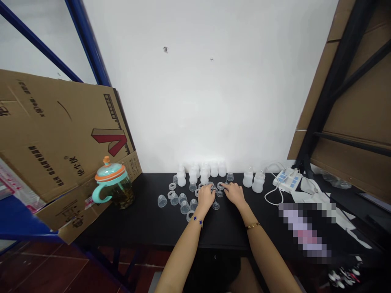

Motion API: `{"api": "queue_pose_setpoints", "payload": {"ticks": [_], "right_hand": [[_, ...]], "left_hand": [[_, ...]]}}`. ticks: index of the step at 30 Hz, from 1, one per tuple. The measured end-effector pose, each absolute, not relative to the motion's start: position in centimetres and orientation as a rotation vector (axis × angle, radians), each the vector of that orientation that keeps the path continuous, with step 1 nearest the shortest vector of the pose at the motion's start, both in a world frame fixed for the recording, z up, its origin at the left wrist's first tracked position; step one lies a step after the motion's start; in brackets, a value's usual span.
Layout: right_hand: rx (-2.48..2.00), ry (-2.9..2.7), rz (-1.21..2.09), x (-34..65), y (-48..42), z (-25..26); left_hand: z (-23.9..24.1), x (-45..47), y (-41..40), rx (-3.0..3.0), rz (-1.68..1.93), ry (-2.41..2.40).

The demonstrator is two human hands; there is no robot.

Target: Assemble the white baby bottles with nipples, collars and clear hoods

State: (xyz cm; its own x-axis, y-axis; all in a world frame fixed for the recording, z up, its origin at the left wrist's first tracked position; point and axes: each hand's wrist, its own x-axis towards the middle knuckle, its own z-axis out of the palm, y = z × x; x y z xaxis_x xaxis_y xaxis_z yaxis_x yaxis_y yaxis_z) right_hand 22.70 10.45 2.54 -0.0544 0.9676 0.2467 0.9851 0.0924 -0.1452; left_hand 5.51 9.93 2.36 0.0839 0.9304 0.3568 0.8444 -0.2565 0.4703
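Note:
My left hand (207,197) is over the middle of the black table with its fingers curled together. What they hold, if anything, is hidden. Opposite it, my right hand (234,193) has its fingertips closed on the edge of a clear bottle collar ring (220,186). Between the hands lie clear silicone bottle nipples, one nipple (216,205) standing nearest me. To the left are several clear dome caps, such as this cap (162,200), and loose collar rings, one ring (172,186) near the back. Frosted baby bottles (193,175) stand in a group behind my hands.
Two more bottles (258,182) stand right of my right hand. Farther right are a white power strip (287,179) with cables and crumpled white paper. A teal-lidded glass jug (114,185) stands left, beside a large cardboard box (67,138). A white wall (214,101) closes off the back.

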Motion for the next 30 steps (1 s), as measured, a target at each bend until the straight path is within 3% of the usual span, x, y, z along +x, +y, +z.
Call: {"api": "queue_pose_setpoints", "payload": {"ticks": [23, 26, 30], "right_hand": [[-1.800, -1.965, -0.087, 22.8, 10.5, 3.3], [-1.611, -1.877, 0.056, 22.6, 10.7, 3.4], [-1.289, -1.686, 0.488, 21.8, 11.4, 3.0]], "left_hand": [[3.1, 5.5, 9.8, 2.135, 1.113, 1.683], [3.0, 5.5, 9.8, 2.164, 1.223, 1.605], [3.0, 5.5, 9.7, 2.233, 1.365, 1.448]]}}
